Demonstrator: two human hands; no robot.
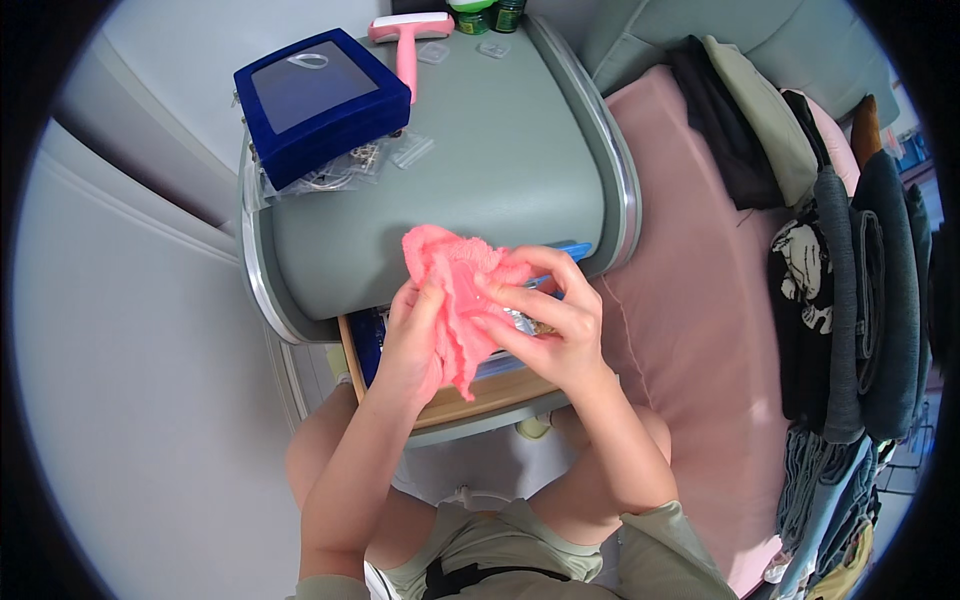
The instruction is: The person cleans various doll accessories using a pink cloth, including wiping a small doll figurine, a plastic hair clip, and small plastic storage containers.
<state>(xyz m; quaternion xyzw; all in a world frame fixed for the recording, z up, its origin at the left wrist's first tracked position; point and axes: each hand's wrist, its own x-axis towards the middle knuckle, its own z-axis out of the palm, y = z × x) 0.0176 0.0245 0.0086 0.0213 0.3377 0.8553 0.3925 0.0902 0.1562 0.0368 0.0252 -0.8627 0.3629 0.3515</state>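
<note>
A crumpled pink cloth [457,352] is bunched between my hands above a partly pulled-out drawer [487,394] of the grey-green nightstand [495,172]. My left hand [415,330] grips the cloth from the left, thumb on top. With its fingertips, my right hand [555,315] holds a small clear item [470,289] against the cloth; its exact kind cannot be told. Beneath the hands, the drawer holds small packets and a dark blue item [367,349], partly hidden. A blue object [576,250] pokes out beyond my right fingers.
On the nightstand stand a blue velvet box with a clear lid [322,97], small plastic bags with jewelry [360,161], a pink-handled lint roller [406,60] and green jars [472,21]. To the right, folded clothes [840,300] lie on a bed with pink bedding [690,300].
</note>
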